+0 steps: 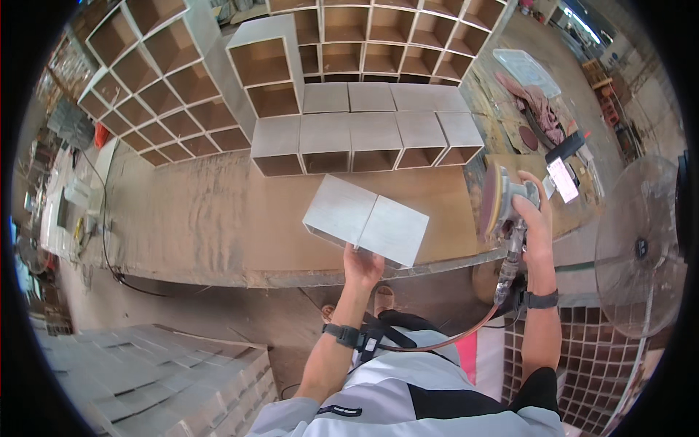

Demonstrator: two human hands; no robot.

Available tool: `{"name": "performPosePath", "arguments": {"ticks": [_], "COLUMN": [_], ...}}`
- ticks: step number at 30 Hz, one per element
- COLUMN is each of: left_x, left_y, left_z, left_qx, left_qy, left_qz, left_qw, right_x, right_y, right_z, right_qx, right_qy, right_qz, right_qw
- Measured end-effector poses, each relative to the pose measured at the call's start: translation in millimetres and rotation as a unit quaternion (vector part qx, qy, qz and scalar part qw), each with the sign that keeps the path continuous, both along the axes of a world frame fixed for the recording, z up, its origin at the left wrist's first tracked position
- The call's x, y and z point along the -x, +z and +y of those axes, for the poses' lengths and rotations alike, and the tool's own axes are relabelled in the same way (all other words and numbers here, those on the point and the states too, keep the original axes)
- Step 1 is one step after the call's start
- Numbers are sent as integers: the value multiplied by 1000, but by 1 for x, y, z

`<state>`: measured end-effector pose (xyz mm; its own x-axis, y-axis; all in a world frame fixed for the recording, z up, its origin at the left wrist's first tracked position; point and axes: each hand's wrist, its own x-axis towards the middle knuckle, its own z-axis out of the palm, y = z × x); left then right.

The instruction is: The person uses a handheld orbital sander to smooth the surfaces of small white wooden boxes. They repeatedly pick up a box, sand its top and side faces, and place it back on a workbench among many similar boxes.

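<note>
My left hand (362,266) grips the near edge of a pair of white open-fronted boxes (366,219), tilted at an angle over the front of the workbench. The fingertips on the far side of that edge are partly hidden. Off to the right, my right hand (535,216) is wrapped round an air-powered disc sander (513,200). Its round pad faces left, apart from the boxes. From the sander's lower end an orange-brown hose (466,336) runs down toward my waist.
Rows of white boxes (373,135) stand behind, with tall stacks (175,80) at the far left. The brown workbench (182,218) carries a cloth (535,105) and a clear plastic lid (526,69) on the right. A large fan (632,247) stands at the right; more stacked boxes (153,379) sit lower left.
</note>
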<state>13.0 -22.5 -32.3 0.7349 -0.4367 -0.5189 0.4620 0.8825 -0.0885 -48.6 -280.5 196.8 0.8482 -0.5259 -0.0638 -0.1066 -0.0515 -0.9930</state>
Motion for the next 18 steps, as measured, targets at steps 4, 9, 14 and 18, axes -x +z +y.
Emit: {"name": "performPosePath", "arguments": {"ticks": [4, 9, 14, 18], "left_x": [10, 5, -16, -16], "left_y": [13, 41, -13, -18], "left_z": [59, 55, 26, 25], "left_qx": [-302, -784, -745, -753], "left_qy": [-234, -7, -152, -47], "left_qz": [-138, -404, -411, -470], "left_qw": [914, 471, 503, 457], "right_x": [-39, -87, -114, -118], "right_y": [34, 13, -7, -37], "right_z": [42, 89, 159, 191], "right_qx": [245, 471, 508, 535], "right_qy": [101, 195, 287, 329], "right_qz": [51, -22, -3, -25], "right_qw": [963, 860, 812, 778]}}
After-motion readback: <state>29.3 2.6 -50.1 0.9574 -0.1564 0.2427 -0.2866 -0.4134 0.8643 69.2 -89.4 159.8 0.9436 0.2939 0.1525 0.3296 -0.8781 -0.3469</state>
